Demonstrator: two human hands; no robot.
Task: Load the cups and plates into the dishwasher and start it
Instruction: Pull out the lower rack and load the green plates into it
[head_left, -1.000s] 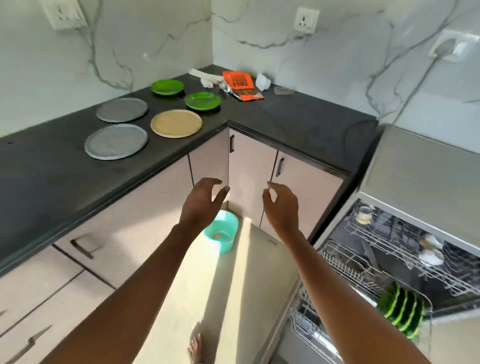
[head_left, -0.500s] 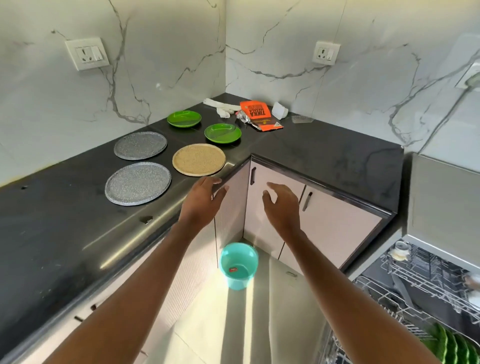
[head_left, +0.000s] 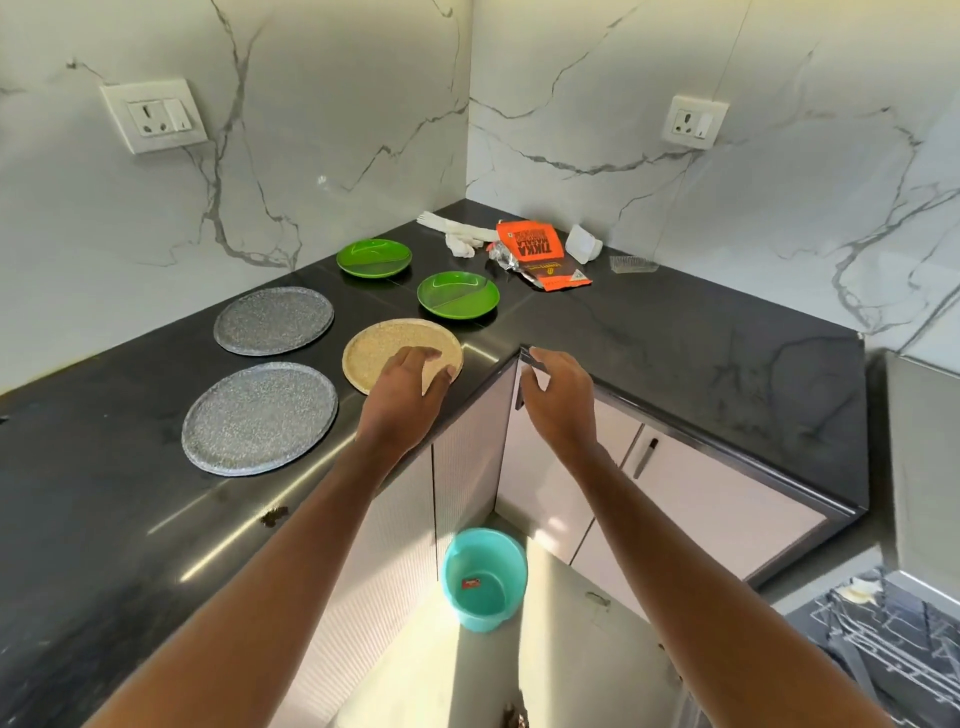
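Note:
Several plates lie on the black counter (head_left: 675, 353): a tan plate (head_left: 379, 340), two grey speckled plates (head_left: 274, 320) (head_left: 258, 418) and two green plates (head_left: 373, 257) (head_left: 458, 294). My left hand (head_left: 410, 389) hovers over the tan plate's near edge with fingers spread; whether it touches is unclear. To its right, my right hand (head_left: 558, 400) is at the counter's inner corner, fingers loosely curled and empty. The dishwasher's wire rack (head_left: 893, 639) shows at the lower right.
An orange snack packet (head_left: 540, 254), white wrappers (head_left: 460, 236) and a small clear container (head_left: 583, 242) lie in the counter's back corner. A teal bucket (head_left: 483, 577) stands on the floor below. Cabinet doors with handles (head_left: 644, 457) run under the counter.
Both hands rose and reached forward over the counter; my left hand now sits over the tan plate. The view turned away from the dishwasher toward the plates.

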